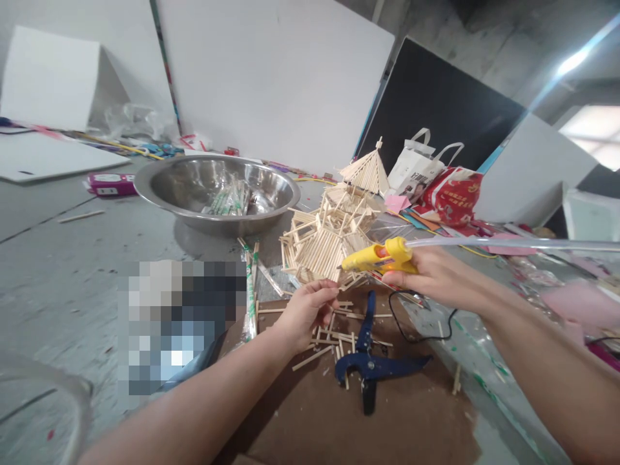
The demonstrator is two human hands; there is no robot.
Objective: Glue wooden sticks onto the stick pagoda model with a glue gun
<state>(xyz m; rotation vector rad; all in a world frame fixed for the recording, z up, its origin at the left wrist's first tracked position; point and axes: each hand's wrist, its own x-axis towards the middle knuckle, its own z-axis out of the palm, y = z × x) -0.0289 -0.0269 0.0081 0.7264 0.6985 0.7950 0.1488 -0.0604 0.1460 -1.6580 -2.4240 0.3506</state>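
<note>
My right hand is wrapped round a yellow hot glue gun, with a clear glue stick running out of its back. Its nozzle points left, close to the fingertips of my left hand. Those fingers are pinched on a short wooden stick, mostly covered by the fingers. Just beyond both hands stands a model pagoda built from thin wooden sticks, its tiers tilted away. A blue cutter lies with its handles spread on the brown board, among several loose cut sticks.
A wide metal basin holding wrapped sticks stands behind on the left. Wrapped stick packs lie left of the model. A pointed stick roof, a white bag and a red bag stand farther back. A black cord curls near the cutter.
</note>
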